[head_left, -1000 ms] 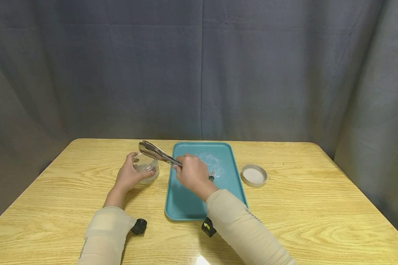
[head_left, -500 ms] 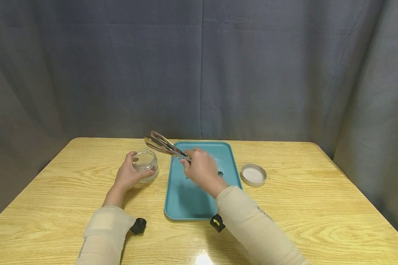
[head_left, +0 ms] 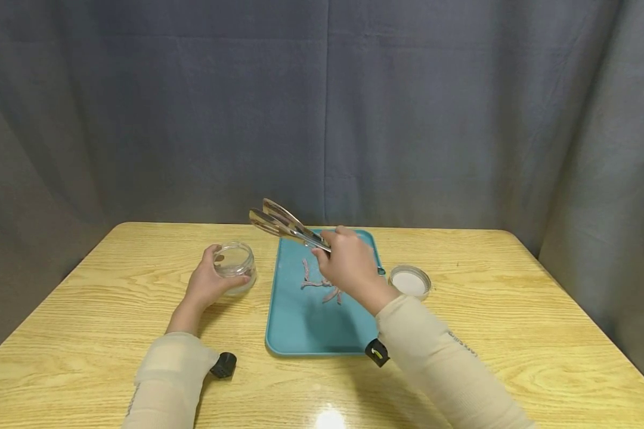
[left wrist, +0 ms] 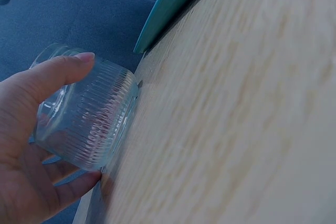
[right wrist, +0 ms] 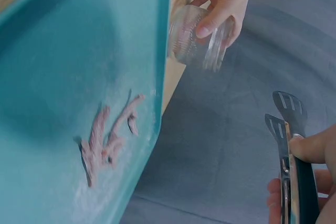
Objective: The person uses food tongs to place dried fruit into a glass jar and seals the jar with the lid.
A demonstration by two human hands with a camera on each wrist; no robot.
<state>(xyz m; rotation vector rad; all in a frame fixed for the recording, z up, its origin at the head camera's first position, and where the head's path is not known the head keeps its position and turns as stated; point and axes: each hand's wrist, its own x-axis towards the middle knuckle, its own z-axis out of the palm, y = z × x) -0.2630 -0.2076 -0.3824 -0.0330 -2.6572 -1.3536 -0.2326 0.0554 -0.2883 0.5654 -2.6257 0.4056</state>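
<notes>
Right hand point(head_left: 349, 262), gripping tongs point(head_left: 299, 233), shifted clear of glass rim point(head_left: 236, 243); left hand point(head_left: 209, 279) grips jar point(head_left: 237, 269).

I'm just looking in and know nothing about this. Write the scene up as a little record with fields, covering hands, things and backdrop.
Left hand: grips the jar
Right hand: holds the tongs
Tongs: raised, tips apart, nothing between them
Jar: glass, lidless, upright on the table, left of the tray; something pinkish shows through it, unclear what
Tray: teal, bearing pink strips
Lid: on the table, right of the tray
Backdrop: grey-blue curtain
</notes>
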